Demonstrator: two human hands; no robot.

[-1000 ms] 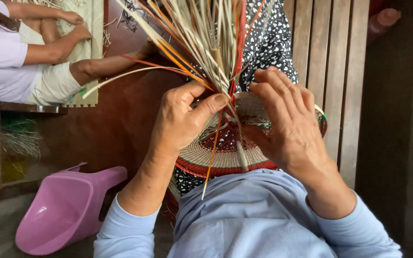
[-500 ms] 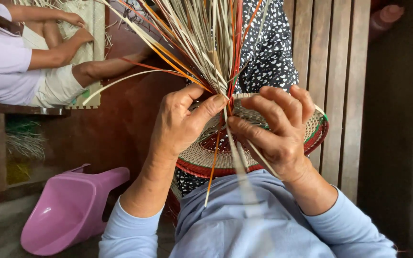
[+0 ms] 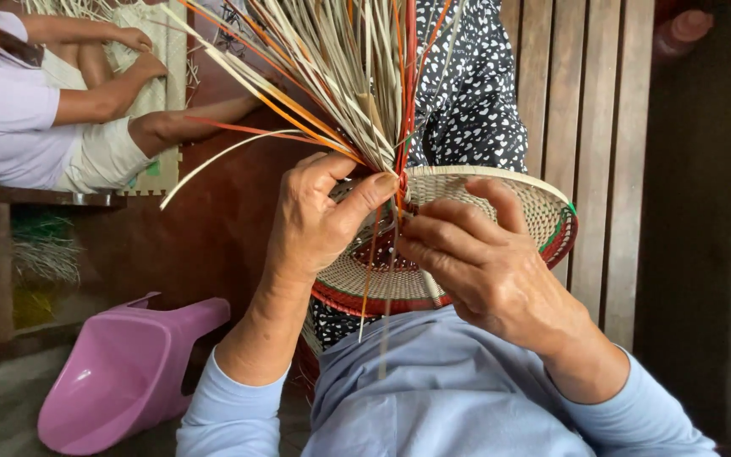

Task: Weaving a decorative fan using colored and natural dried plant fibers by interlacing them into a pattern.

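Both hands [image 3: 399, 245] on round woven basket [image 3: 475, 190]

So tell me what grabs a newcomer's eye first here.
A fan of pale and orange straw strands bursts upward at top centre, pinched at its base by the left hand. Just right, the right hand works on a round woven piece with a red rim. A pink plastic scoop lies at bottom left.

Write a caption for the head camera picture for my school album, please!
Left hand and right hand pinch straw strands above a round woven basket.
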